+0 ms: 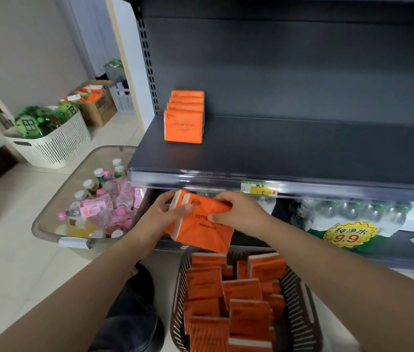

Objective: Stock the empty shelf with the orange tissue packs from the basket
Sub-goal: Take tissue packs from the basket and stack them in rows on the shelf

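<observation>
Both my hands hold a small stack of orange tissue packs (200,229) just below the front lip of the dark shelf (302,148). My left hand (165,212) grips the stack's left end, thumb on top. My right hand (236,212) grips its upper right edge. On the shelf's left part a row of several orange tissue packs (185,118) stands upright, one behind another. Directly beneath my hands the dark slatted basket (299,295) on the floor holds several more orange packs (231,295).
A clear tub (48,224) of pink and yellow bottles sits on the floor to the left. A white basket (53,146) with green packages and a cardboard box (99,107) stand further back. Bottled water packs (348,217) fill the lower shelf at right.
</observation>
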